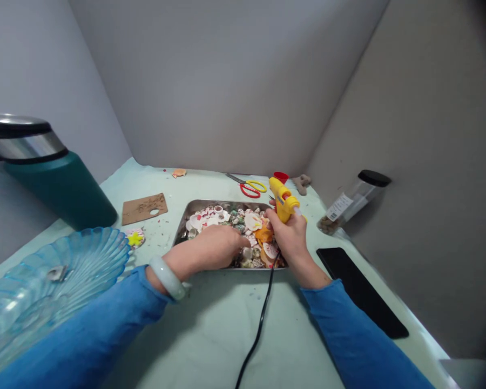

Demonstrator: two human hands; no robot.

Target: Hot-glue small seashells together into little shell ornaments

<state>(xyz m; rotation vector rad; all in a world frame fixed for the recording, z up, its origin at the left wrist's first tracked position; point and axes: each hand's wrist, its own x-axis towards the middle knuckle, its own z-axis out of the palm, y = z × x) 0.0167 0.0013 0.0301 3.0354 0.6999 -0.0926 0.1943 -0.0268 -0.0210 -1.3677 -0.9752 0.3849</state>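
My right hand (pixel 289 240) is wrapped around a yellow glue gun (pixel 282 197), held over the right side of a metal tray (pixel 230 268). A black cord (pixel 263 313) runs from below that hand toward me across the table. The tray holds many shells (pixel 253 220), pale, green and orange, some with small red bits on them. My left hand (pixel 216 246) reaches into the tray from the left, its fingers curled down among the shells. Those fingertips are partly hidden, so I cannot make out what they pinch. A pale bangle (pixel 168 278) circles the left wrist.
Red-and-yellow scissors (pixel 251 188) and a red cup (pixel 281 176) are behind the tray. A brown board (pixel 144 209), blue shell-shaped dish (pixel 76 270) and teal bottle (pixel 65 183) stand left. On the right are a black phone-like slab (pixel 360 292) and a clear jar (pixel 350 202).
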